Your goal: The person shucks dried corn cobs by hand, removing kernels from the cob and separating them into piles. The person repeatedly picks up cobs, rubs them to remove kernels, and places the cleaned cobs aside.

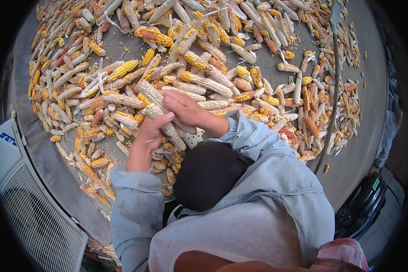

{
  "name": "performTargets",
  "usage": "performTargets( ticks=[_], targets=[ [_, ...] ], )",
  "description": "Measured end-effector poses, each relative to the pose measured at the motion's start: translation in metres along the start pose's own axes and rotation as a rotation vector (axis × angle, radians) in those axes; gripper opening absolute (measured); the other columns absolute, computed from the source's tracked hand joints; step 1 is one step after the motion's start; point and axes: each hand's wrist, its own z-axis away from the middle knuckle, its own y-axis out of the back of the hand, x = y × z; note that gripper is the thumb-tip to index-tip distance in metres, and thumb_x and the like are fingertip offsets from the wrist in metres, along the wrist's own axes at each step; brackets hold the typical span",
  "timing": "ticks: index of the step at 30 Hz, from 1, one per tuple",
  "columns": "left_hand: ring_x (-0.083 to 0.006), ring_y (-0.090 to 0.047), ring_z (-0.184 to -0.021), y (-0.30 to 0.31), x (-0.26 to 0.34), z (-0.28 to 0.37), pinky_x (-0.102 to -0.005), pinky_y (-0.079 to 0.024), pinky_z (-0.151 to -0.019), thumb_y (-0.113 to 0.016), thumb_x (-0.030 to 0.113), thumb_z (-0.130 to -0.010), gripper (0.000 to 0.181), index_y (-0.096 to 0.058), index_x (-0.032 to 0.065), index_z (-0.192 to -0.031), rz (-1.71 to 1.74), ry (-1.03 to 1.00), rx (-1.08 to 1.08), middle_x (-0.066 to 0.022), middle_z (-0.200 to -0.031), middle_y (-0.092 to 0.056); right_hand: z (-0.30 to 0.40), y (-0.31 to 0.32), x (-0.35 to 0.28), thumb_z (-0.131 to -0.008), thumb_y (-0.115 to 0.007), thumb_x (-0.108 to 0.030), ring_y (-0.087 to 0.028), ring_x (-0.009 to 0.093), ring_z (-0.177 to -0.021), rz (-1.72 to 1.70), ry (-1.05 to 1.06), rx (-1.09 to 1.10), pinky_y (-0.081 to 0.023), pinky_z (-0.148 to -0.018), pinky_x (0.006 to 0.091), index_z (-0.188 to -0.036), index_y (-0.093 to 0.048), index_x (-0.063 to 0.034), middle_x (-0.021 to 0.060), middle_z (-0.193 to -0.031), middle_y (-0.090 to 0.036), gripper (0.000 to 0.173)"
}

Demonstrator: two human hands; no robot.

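Note:
My left hand [150, 132] is closed round a pale, mostly stripped corn cob [170, 131], its thumb lying along the upper part. Just above it, my right hand [182, 107] grips another whitish cob [150, 91]. The two cobs lie side by side and seem to touch, both slanting down to the right. Fingers hide their middles. Under and around my hands spreads a heap of corn cobs [207, 83], some bare, others still bearing yellow kernels. Below my right wrist a pale perforated thing [193, 138], perhaps a shoe, shows partly behind my dark-covered knee [209, 176].
An outdoor air-conditioner unit [37, 204] stands at the left. Across the cobs at the right lies a long-handled tool [334, 78]. Loose kernels and dry husks dot the grey pavement [355, 115]. Clear plastic sheeting [388, 134] and a dark car [362, 204] are at the right rim.

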Motion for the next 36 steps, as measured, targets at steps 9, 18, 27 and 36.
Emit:
performTargets(
  ticks=[9, 18, 27, 36],
  targets=[
    [-0.0279, -0.058, -0.101, 0.012, -0.014, -0.014, -0.0429, -0.049, -0.088, -0.064, 0.007, -0.075, 0.044, -0.050, -0.0026, -0.115, 0.179, -0.018, 0.139, -0.0137, -0.107, -0.057, -0.089, 0.222, 0.019, -0.087, -0.053, -0.017, -0.046, 0.034, -0.116, 0.631, 0.203, 0.772, -0.035, -0.100, 0.0380, -0.125, -0.043, 0.0044, 0.0223, -0.123, -0.049, 0.045],
    [-0.0308, -0.056, -0.105, 0.049, -0.017, -0.013, -0.0455, -0.047, -0.091, -0.061, 0.009, -0.079, 0.044, -0.047, -0.0050, -0.118, 0.220, -0.040, 0.276, -0.0154, -0.114, -0.055, -0.105, 0.343, 0.024, -0.078, -0.064, -0.035, -0.051, 0.032, -0.113, 1.345, -0.634, 0.845, -0.041, -0.090, 0.0451, -0.118, -0.052, -0.0077, 0.0164, -0.121, -0.054, 0.050],
    [-0.0303, -0.056, -0.104, 0.060, -0.022, -0.014, -0.0458, -0.046, -0.091, -0.061, 0.009, -0.079, 0.044, -0.047, -0.0046, -0.119, 0.311, -0.084, 0.288, -0.0148, -0.114, -0.055, -0.051, 0.340, 0.039, -0.082, -0.055, -0.021, -0.058, 0.020, -0.082, 0.112, -0.360, 0.694, -0.047, -0.070, 0.0308, -0.118, -0.055, 0.0007, 0.0106, -0.092, -0.061, 0.042],
    [-0.0287, -0.057, -0.101, 0.042, -0.014, -0.010, -0.0442, -0.047, -0.089, -0.061, 0.009, -0.078, 0.042, -0.050, -0.0045, -0.116, 0.288, -0.079, 0.295, -0.0144, -0.109, -0.057, -0.181, 0.137, 0.006, -0.084, -0.058, -0.030, -0.032, 0.032, -0.129, 1.123, 0.343, 0.313, -0.024, -0.107, 0.0479, -0.132, -0.040, -0.0045, 0.0161, -0.139, -0.036, 0.057]
  ],
)
